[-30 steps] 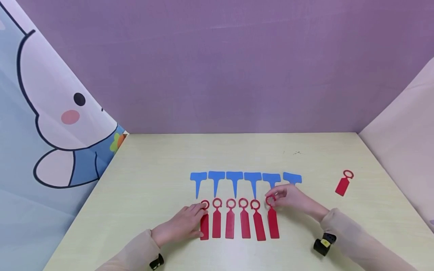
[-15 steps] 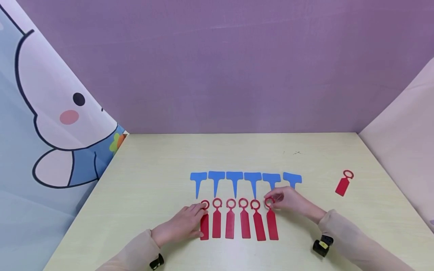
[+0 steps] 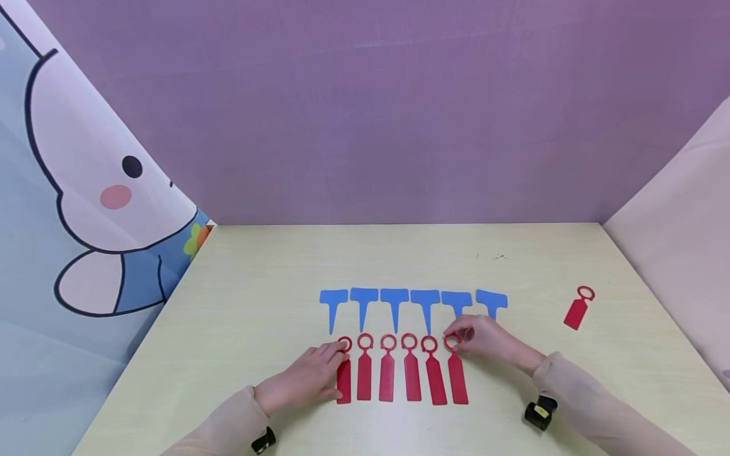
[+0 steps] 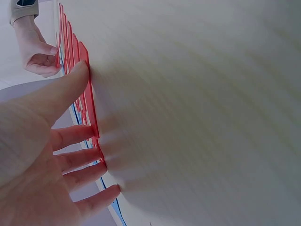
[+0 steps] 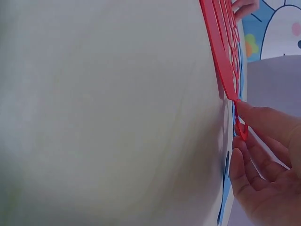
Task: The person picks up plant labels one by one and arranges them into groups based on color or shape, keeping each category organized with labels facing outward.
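Several red plastic ring tags lie side by side on the table in the head view. On the leftmost red tag [image 3: 344, 382] my left hand [image 3: 305, 375] rests, its thumb at the lower end and its fingertips by the ring. The left wrist view has those fingers spread and fairly straight. At the right end of the row, my right hand [image 3: 490, 337] pinches the ring of another red tag [image 3: 458, 381]. That tag's ring end tilts up off the table in the right wrist view, between thumb and fingers [image 5: 265, 121].
Behind the red row stretches a line of blue T-shaped plant labels [image 3: 395, 304]; the right hand partly covers one. A lone red tag [image 3: 577, 311] lies apart at the right of the pale wooden table [image 3: 274, 266]. A purple wall [image 3: 399, 126] rises behind.
My right hand has shifted slightly left with the ring of the tag it pinches, bringing that tag closer to its neighbour. The left hand has stayed put.
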### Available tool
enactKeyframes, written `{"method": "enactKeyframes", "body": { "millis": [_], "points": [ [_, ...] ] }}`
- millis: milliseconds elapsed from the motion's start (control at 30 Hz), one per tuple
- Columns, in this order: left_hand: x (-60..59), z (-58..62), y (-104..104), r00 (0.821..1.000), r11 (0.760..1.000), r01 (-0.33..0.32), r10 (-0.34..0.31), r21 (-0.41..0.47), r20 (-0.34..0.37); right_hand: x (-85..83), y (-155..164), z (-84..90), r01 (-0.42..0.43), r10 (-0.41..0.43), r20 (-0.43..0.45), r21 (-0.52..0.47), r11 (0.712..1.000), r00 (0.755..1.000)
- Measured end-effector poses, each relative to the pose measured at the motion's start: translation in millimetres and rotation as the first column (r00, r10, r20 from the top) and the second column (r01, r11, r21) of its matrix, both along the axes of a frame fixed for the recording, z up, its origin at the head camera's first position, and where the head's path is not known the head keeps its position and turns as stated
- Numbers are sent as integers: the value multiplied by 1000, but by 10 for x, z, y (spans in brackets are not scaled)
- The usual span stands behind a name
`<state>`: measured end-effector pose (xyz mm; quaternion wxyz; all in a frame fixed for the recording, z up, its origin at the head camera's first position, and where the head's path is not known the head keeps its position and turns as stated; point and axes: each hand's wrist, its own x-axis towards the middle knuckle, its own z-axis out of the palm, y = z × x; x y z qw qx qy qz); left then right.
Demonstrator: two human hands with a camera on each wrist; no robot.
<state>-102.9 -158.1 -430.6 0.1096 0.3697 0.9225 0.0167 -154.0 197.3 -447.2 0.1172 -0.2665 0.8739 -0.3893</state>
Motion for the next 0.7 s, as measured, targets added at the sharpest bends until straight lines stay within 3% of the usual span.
{"method": "enactKeyframes", "body": {
  "millis": [367, 700],
  "points": [
    [11, 1, 3, 1000, 1000, 1, -1, -3, -4, 25, 0, -18, -5, 5, -23, 11, 1000, 1000],
    [6, -3, -1, 1000, 1000, 6, -6, -9, -15, -5, 67, 33, 77, -77, 2, -7, 997, 997]
  ]
}}
